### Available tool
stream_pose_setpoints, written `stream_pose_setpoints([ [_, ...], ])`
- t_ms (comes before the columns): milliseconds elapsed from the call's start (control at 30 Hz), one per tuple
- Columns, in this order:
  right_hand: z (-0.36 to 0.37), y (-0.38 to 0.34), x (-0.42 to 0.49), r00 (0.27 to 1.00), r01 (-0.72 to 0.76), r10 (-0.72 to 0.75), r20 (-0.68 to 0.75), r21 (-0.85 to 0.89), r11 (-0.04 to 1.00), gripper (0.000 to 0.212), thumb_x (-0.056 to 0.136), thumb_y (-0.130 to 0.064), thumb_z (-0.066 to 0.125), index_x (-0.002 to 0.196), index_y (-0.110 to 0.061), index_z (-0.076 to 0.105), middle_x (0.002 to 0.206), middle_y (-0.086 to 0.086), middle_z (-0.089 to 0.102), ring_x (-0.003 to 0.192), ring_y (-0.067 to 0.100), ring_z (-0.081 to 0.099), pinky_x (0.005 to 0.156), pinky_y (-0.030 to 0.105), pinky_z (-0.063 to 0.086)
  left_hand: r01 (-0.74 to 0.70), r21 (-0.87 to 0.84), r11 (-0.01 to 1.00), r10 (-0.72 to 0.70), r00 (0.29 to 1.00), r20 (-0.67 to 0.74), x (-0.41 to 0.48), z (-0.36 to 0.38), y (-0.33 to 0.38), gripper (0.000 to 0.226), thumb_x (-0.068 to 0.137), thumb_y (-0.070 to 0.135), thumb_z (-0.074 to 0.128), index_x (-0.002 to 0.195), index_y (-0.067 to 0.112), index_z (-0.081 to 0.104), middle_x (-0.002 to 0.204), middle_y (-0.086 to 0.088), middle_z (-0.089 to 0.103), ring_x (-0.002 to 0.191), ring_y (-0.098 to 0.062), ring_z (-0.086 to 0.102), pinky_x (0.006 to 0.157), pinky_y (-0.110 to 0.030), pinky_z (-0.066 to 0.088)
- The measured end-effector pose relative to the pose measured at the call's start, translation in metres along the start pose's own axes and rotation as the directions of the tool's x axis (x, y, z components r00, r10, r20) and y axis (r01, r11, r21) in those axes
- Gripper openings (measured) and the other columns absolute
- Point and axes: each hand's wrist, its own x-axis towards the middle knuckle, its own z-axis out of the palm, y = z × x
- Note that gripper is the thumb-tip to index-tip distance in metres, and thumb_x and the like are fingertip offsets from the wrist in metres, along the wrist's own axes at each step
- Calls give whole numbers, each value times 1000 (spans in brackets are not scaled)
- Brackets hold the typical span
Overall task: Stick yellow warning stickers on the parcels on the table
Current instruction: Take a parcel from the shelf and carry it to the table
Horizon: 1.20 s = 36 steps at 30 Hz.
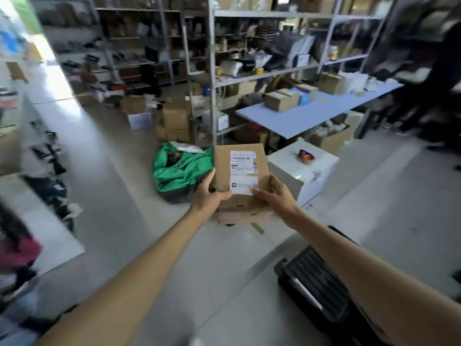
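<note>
Two hands carry what we read as two stacked cardboard parcels out in front of us, above the floor and well short of the blue table (299,118). Our left hand (208,196) clasps the near left corner of the upper parcel (240,168), thumb laid over its top face, while our right hand (277,196) closes on the near right corner, thumb resting at the edge of the white shipping label (243,171). A second, flatter parcel (243,213) sits under the first, and we judge the fingers curl beneath it to bear the weight, though they are hidden. Holding both sides this way keeps the pile level and the label face up, the face where a sticker would most likely go.

No yellow sticker shows on either parcel. On the table, a small yellow patch (323,100) lies near a brown box (282,99); it may be the sticker supply, but it is too small to tell. A white cabinet (303,168) with a tape roll (307,156) on top stands between us and the table, and a green sack (182,171) slumps on the floor just left of the parcels. We judge this to be the carrying stage, with sticking not yet begun.
</note>
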Motion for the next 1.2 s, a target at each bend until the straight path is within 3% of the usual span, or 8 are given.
stream_pose_setpoints([
  [100,-23,5,40,997,-3,2,-83,-12,1000,41,88,-18,67,126,-17,52,110,-6,66,100,14,65,89,34,55,-22,43,999,18,996,87,54,20,13,87,75,19,77,147,35,31,145,1,44,134,-20,40,110,-33,33],
  [333,-74,5,118,934,-21,40,-355,57,998,42,88,-9,66,127,-12,51,112,3,65,93,11,63,68,15,54,-76,96,993,38,937,346,183,76,59,91,70,21,79,145,40,31,135,-4,57,122,-23,54,109,-42,38],
  [533,-124,16,165,865,-72,96,-492,67,995,38,88,-9,66,124,-10,53,108,1,66,95,16,64,70,15,54,-122,87,989,63,864,499,257,137,74,85,77,19,76,147,36,30,143,-1,48,131,-24,43,113,-44,33],
  [667,-157,34,204,828,-103,132,-544,85,991,42,88,-12,67,126,-9,52,117,6,65,106,22,64,85,31,56,-164,77,983,93,823,561,305,179,81,77,85,12,69,148,29,29,128,10,47,122,-7,36,103,-27,29],
  [833,-214,63,262,794,-144,149,-589,56,988,51,82,-22,71,129,-16,52,119,2,66,108,20,64,94,38,53,-167,96,981,69,770,634,379,242,84,82,83,12,71,149,32,26,133,5,55,115,-13,50,105,-29,36],
  [1000,-282,82,316,761,-147,169,-626,87,985,45,87,-9,66,129,-9,51,120,6,64,108,21,62,86,25,53,-130,98,987,31,741,671,442,319,96,85,81,15,73,149,34,25,133,6,55,116,-14,51,106,-34,37],
  [1100,-327,89,342,727,-178,206,-655,110,978,45,86,-12,68,128,-10,52,121,6,64,110,21,62,94,35,52,-156,106,982,37,712,701,476,368,111,87,77,17,76,148,34,28,137,4,53,121,-17,50,106,-38,40],
  [1200,-371,94,364,699,-190,223,-680,124,974,47,85,-16,69,129,-14,51,121,3,65,109,20,62,96,39,52,-160,83,984,48,676,735,507,415,125,85,78,13,75,148,32,30,128,4,59,109,-11,56,96,-29,47],
])
